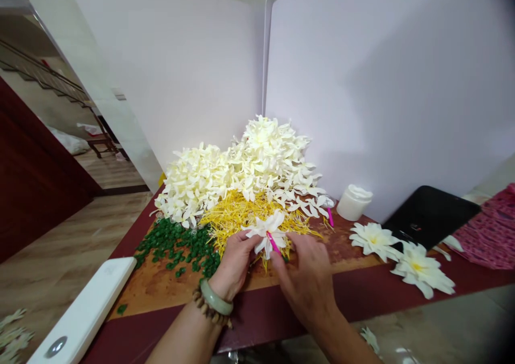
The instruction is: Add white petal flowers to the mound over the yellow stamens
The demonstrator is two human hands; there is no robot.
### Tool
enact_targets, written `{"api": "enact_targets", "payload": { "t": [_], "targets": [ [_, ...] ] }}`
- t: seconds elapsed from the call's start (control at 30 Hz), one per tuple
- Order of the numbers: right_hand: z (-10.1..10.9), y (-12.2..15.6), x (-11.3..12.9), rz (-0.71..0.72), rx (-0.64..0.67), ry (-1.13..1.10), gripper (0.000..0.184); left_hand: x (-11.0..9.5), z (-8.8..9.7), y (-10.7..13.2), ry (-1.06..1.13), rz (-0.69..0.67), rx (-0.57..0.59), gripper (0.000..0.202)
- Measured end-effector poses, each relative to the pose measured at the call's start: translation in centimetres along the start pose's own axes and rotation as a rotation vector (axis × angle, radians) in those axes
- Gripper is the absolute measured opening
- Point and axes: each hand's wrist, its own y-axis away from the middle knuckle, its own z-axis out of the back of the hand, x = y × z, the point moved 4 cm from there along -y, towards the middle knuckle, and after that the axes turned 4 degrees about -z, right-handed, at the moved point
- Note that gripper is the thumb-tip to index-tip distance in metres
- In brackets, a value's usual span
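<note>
My left hand (235, 262) is closed, with thumb and fingers pinching the edge of a white artificial flower (265, 228). In my right hand (308, 273) a slim pink stick-like tool (273, 242) is gripped, its far end at the flower's centre. What kind of tool it is I cannot make out. Right behind the flower lies a heap of yellow artificial stamens (241, 213). Small dark green plastic pieces (177, 246) are spread to the left of my left hand. Behind them rises a big pile of white petal pieces (261, 154).
To the right stand a white jar (354, 203) and a black tablet-like panel (436, 213). Two finished-looking white flowers (420, 268) with yellow centres lie before the panel. A pink woven item (488, 227) is at the far right. A long white box-like object (86, 310) juts over the table's left edge.
</note>
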Motion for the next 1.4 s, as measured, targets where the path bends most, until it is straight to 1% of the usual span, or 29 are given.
{"api": "enact_targets", "payload": {
  "t": [0.07,0.13,0.27,0.33,0.43,0.5,0.63,0.73,0.8,0.97,1.07,1.17,1.27,1.33,1.4],
  "targets": [
    [-0.7,0.4,0.4,0.027,0.113,-0.016,0.022,0.0,-0.2,0.1,0.012,-0.003,0.017,0.011],
    [-1.5,0.7,0.4,0.016,0.152,-0.018,0.018,0.1,-0.2,0.2,0.005,0.005,0.019,0.012],
    [-1.9,0.8,-0.1,-0.002,0.136,-0.009,0.023,-0.4,-0.2,0.5,-0.029,-0.016,0.012,0.015],
    [-1.7,0.7,-0.5,-0.050,0.142,-0.037,0.022,-0.9,-0.4,0.7,-0.001,-0.038,0.044,0.017],
    [-1.3,0.7,-1.0,-0.128,0.164,-0.093,0.021,-1.3,-0.7,1.0,0.066,-0.025,0.104,0.024],
    [-1.1,0.7,-1.1,-0.142,0.165,-0.116,0.022,-1.3,-0.7,1.0,0.073,-0.014,0.115,0.028],
    [-1.0,0.7,-1.1,-0.142,0.161,-0.153,0.022,-0.9,-0.7,0.8,0.012,-0.013,0.124,0.031],
    [-0.9,0.7,-0.8,-0.103,0.145,-0.147,0.021,-0.8,-0.6,0.7,0.011,-0.016,0.116,0.029],
    [-0.9,0.6,-0.5,-0.047,0.120,-0.115,0.021,-0.8,-0.7,0.8,0.046,-0.008,0.117,0.026],
    [-1.0,0.5,0.3,0.101,0.043,0.010,0.022,-0.5,-1.2,1.2,0.121,-0.003,0.164,0.021],
    [-1.2,0.7,0.4,0.161,0.016,0.068,0.023,-0.1,-1.4,1.4,0.182,0.030,0.171,0.021],
    [-1.5,0.8,0.3,0.182,0.023,0.111,0.023,0.0,-1.5,1.5,0.238,0.075,0.190,0.021],
    [-1.3,0.7,0.0,0.155,0.039,0.091,0.023,0.0,-1.5,1.5,0.269,0.097,0.234,0.022],
    [-1.1,0.6,-0.2,0.098,0.063,0.057,0.023,0.1,-1.4,1.4,0.277,0.110,0.249,0.023],
    [-0.9,0.4,-0.3,0.022,0.114,0.030,0.023,0.1,-1.4,1.4,0.276,0.121,0.256,0.024]
  ]
}}
